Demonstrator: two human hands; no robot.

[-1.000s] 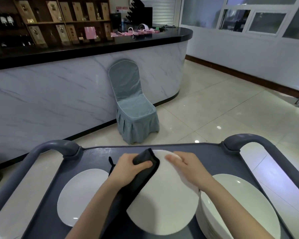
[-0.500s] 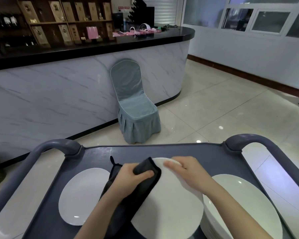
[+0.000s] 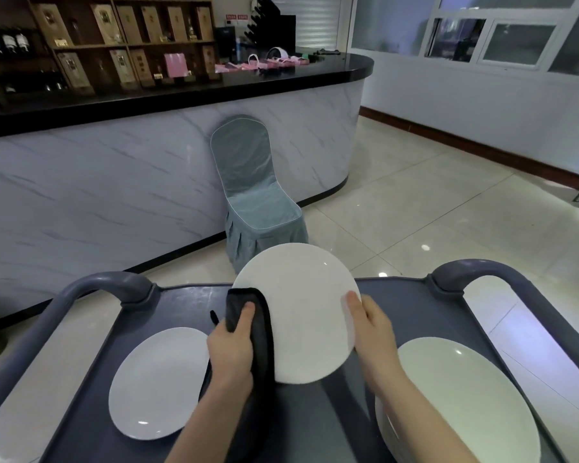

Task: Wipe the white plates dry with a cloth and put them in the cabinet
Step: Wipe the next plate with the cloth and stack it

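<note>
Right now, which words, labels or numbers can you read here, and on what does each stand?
No text is readable.
Red signs on the back wall: too small.
Labels on the shelf boxes: blurred.
Shelf tags: too small.
On the held plate and the cloth: no text.

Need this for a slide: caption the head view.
Left hand holds a black cloth against a raised white plate while the right hand grips its rim.

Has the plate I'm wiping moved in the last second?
Yes. The held plate has risen: its top edge now crosses above the cart's far rim, which it stayed below before.
</note>
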